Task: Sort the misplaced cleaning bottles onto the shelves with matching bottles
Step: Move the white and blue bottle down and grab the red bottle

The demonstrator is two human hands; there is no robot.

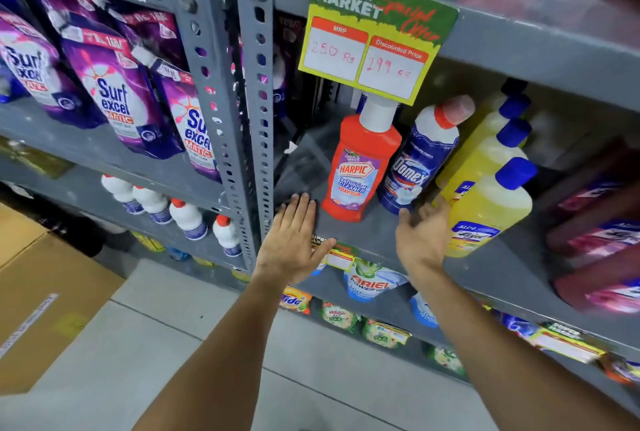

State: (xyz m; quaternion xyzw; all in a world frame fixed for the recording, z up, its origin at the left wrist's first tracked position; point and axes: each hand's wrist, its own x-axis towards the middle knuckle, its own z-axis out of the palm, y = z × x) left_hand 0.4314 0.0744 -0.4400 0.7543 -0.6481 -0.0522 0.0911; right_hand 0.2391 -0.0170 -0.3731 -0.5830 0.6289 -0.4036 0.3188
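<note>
A red Harpic bottle point(360, 164) with a white cap stands on the grey shelf point(377, 233), and a blue Domex bottle point(417, 160) with a red cap leans beside it. To their right stand three yellow Lizol bottles point(485, 202) with blue caps. My left hand point(294, 240) lies flat and empty on the shelf edge, just left of the Harpic bottle. My right hand point(424, 233) is open with spread fingers, just below the Domex bottle and beside the nearest yellow bottle, holding nothing.
Dark red bottles point(595, 240) fill the shelf's right end. Purple Surf Excel pouches point(114, 84) hang in the left bay, with white red-capped bottles point(188, 219) below. A price sign point(374, 32) hangs above. Detergent packs point(370, 281) sit lower down; a cardboard box point(41, 285) stands at the left.
</note>
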